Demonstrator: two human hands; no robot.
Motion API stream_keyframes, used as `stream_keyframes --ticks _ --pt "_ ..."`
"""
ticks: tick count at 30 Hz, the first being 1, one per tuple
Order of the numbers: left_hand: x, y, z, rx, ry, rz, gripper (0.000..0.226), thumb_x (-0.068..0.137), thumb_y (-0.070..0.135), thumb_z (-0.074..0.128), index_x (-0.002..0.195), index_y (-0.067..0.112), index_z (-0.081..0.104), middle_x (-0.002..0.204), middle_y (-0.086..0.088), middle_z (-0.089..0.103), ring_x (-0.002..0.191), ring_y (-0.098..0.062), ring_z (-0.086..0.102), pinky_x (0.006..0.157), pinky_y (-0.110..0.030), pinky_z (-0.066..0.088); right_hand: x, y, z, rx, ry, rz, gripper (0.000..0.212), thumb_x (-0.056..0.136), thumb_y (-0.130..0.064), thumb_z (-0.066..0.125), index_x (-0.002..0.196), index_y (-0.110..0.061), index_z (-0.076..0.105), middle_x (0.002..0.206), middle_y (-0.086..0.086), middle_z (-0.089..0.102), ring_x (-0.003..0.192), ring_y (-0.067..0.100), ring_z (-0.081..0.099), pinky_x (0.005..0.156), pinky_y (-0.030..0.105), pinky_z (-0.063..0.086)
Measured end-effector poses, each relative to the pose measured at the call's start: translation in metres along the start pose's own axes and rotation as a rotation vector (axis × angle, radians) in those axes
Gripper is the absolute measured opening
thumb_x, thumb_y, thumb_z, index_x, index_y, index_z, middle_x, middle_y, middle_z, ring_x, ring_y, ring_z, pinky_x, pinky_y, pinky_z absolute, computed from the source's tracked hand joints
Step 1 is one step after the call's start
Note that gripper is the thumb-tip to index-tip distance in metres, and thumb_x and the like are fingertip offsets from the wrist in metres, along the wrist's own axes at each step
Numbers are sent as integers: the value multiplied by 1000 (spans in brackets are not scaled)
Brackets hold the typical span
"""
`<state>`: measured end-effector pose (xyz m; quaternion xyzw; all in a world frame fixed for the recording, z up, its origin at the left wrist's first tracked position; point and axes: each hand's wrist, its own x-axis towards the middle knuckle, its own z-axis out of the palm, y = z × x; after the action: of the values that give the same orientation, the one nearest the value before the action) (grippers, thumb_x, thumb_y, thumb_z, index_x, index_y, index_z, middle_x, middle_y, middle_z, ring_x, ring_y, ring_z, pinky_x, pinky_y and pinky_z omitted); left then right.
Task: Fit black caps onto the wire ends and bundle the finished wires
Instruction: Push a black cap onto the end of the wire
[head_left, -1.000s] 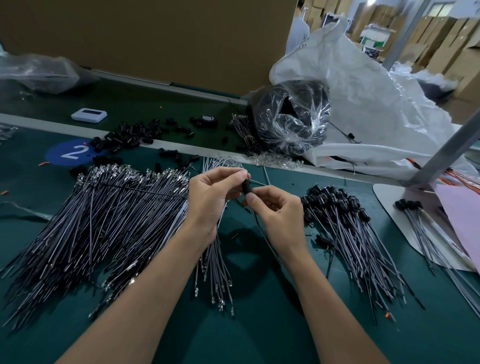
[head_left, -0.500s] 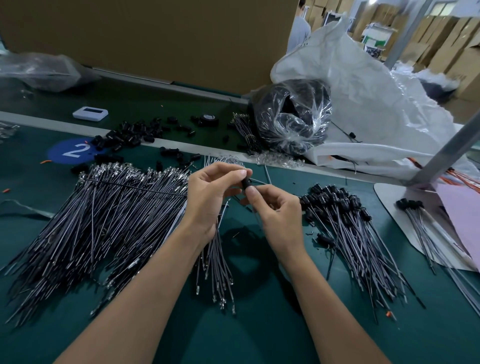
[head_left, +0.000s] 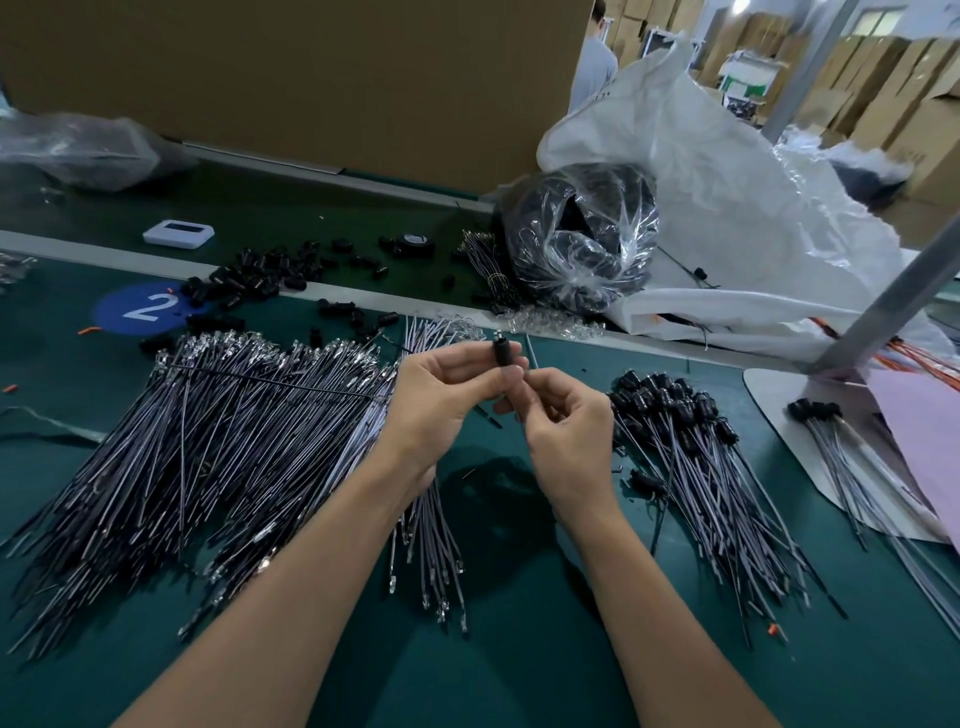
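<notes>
My left hand (head_left: 441, 395) pinches a black cap (head_left: 503, 354) between thumb and fingertips, above the green table. Just below it, my right hand (head_left: 563, 421) pinches the wire that enters the cap from underneath; most of that wire is hidden by my fingers. A small bunch of uncapped wires (head_left: 431, 545) hangs from under my left palm. A large fan of uncapped wires (head_left: 208, 441) lies to the left. The pile of capped wires (head_left: 696, 447) lies to the right. Loose black caps (head_left: 260, 275) are scattered at the back left.
A clear bag of black parts (head_left: 576, 244) and a big white sack (head_left: 727, 208) stand behind my hands. A grey post (head_left: 883, 301) on a white base (head_left: 769, 395) holds a few capped wires (head_left: 826, 436) at the right. A white device (head_left: 178, 234) sits far left.
Both hands have risen slightly and the cap now stands clear above my fingertips, with the wire seated further into it. The piles have not moved.
</notes>
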<state>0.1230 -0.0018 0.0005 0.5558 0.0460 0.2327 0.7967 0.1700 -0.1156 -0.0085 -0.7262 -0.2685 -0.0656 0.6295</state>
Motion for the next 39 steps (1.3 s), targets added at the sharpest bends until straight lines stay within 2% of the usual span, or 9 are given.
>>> stream_keyframes --ticks 10,16,23,27,29,32,35,37,39 --pt "-1 5 2 -63 119 100 32 60 14 81 91 9 76 87 -13 76 83 -22 74 81 -29 58 -6 -6 4 -85 -46 -111 17 89 1 65 74 -7 61 66 -2 65 60 1 57 62 13 43" --pt "-3 6 2 -169 130 61 36 53 24 84 87 12 77 87 -14 75 82 -22 73 78 -28 57 -8 -6 7 -19 -86 -76 13 89 -2 65 76 -5 64 68 -5 67 69 21 68 67 39 54" --pt "-3 5 0 -228 125 -69 20 65 14 76 84 9 75 81 -13 75 74 -19 72 60 -23 56 -8 -1 7 -3 -109 -49 12 89 -4 66 79 -5 70 71 3 71 67 23 68 65 38 56" --pt "-2 6 -4 -303 139 -156 19 65 10 74 83 4 73 73 -11 73 58 -16 69 51 -22 53 -8 -2 4 -8 -136 -34 26 92 -24 66 75 -7 74 65 3 71 60 27 67 61 44 55" --pt "0 6 -8 -318 134 -194 25 65 10 73 88 1 71 71 -8 72 46 -11 61 45 -18 49 -3 -3 0 -24 -40 40 39 94 -40 58 72 -12 74 63 2 70 58 23 67 61 39 54" --pt "2 3 -10 -243 113 -261 21 68 4 73 89 1 71 72 -9 72 43 -10 52 37 -13 41 26 1 -6 -218 101 117 28 97 -28 58 72 -23 70 64 -7 70 66 9 67 71 32 54" --pt "4 -2 -7 -103 93 -294 21 74 -5 72 94 0 68 72 -9 73 38 -10 53 36 -17 43 71 2 3 -506 -96 73 24 92 -3 55 95 -17 74 90 -2 73 88 15 68 87 32 54" --pt "3 -5 -4 -21 79 -300 21 76 -8 72 95 -1 66 69 -10 73 33 -12 54 35 -18 43 100 8 13 -758 -226 54 35 88 2 50 113 -13 71 109 8 71 104 25 64 91 35 52" --pt "3 -8 -3 30 56 -294 23 78 -9 71 100 -4 65 69 -10 72 33 -14 55 37 -19 43 122 17 22 -961 -299 43 36 88 0 50 118 -9 68 114 15 67 110 33 59 87 37 50"
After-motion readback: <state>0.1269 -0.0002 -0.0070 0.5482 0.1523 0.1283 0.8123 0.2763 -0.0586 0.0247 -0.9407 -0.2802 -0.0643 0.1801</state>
